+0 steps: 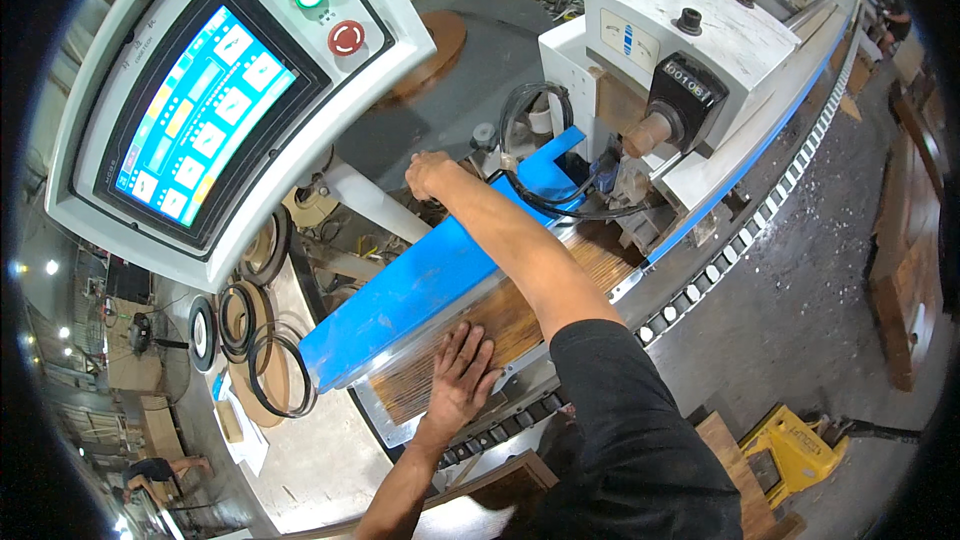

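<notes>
Lit screen (pixel 205 110) left of blue beam (pixel 408 290). Right hand (pixel 430 176) beyond the beam's far edge, fingers curled, hold cannot be told; left hand (pixel 462 380) flat, fingers slightly parted, gripping nothing, on brown ribbed panel (pixel 515 320) along the beam's near edge.

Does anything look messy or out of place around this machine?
Yes, a little. Small pale scraps lie scattered on the floor to the right of the white machine, like unswept litter. The blue cover also has dull smudges, perhaps just wear. Nothing else stands out.
</notes>
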`<state>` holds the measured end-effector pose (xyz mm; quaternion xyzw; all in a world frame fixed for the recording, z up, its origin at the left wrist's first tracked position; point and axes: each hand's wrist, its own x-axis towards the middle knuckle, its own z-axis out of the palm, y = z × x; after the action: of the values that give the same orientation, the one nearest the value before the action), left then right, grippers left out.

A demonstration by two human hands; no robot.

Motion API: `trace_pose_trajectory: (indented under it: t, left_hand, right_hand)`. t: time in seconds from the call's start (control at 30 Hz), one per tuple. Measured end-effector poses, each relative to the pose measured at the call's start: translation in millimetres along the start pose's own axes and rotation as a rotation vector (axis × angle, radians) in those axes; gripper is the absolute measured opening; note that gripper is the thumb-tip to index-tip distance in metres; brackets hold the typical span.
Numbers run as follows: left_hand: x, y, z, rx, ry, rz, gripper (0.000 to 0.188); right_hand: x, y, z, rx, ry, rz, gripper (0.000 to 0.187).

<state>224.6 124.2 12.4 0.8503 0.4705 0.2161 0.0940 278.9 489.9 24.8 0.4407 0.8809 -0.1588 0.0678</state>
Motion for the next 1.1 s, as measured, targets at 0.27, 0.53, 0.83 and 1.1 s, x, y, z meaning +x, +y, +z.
trace_pose_trajectory:
  t: [0.27,0.53,0.83,1.1]
  left_hand:
    - [56.2,24.5,46.7,-0.088,0.033,0.061,0.056]
    - [108.4,51.8,70.1,-0.383,0.089,0.075,0.042]
    - [-138.6,16.9,-77.6,-0.318,0.097,-0.283,0.04]
    - [-408.2,-24.1,-220.9,-0.067,-0.171,-0.415,0.106]
  right_hand:
    - [-14.9,5.1,-6.0,0.022,-0.038,-0.012,0.035]
    - [-136.7,-3.7,-29.3,0.52,0.759,-0.107,0.034]
    - [-432.0,-135.3,74.2,0.398,0.274,-0.615,0.072]
    - [-481.5,-270.6,128.9,0.17,-0.169,-0.399,0.109]
